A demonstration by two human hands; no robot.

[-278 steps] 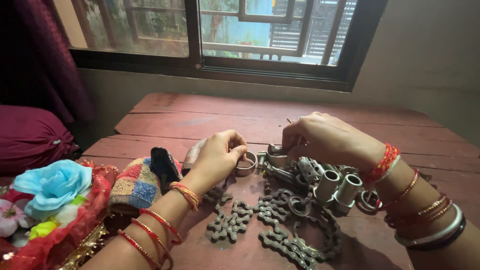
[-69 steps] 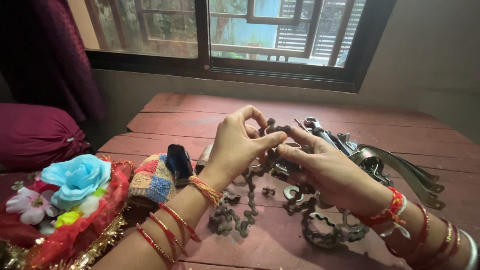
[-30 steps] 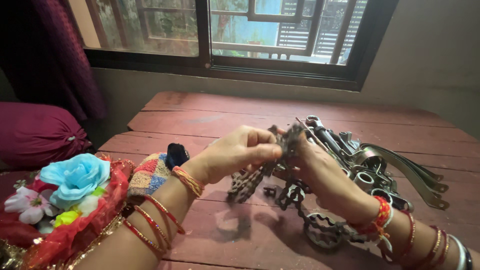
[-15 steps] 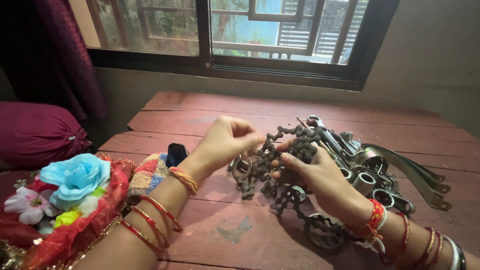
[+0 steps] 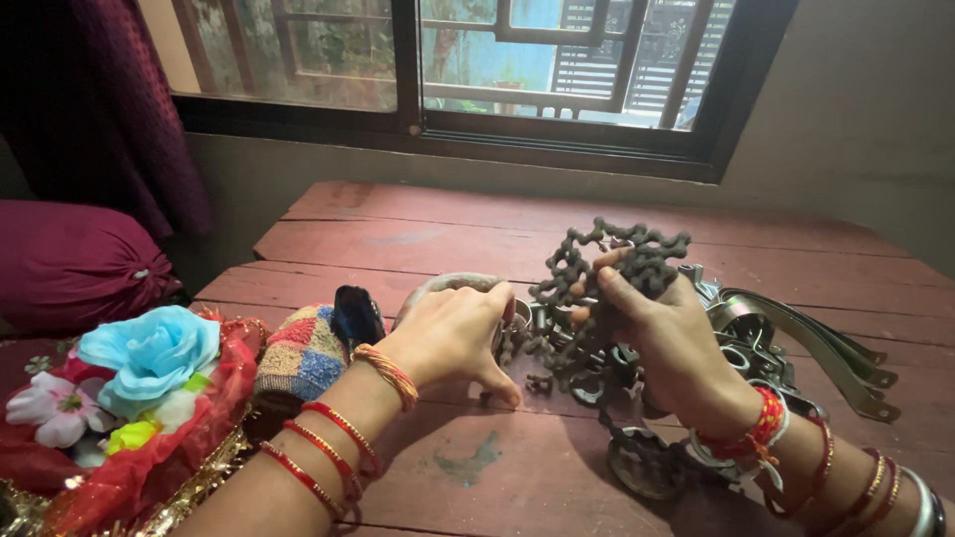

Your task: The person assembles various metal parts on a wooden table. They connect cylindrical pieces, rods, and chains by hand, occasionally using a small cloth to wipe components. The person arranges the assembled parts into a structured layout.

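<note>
Rusty chain (image 5: 607,264) bunched in right hand (image 5: 667,343) — left hand (image 5: 453,333) on table (image 5: 418,234).

Home: cushion (image 5: 75,264), window (image 5: 477,70), fabric flowers (image 5: 149,353)

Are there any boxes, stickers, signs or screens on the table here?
None in view: only loose things, with no package, label, sign or screen among them.
</note>
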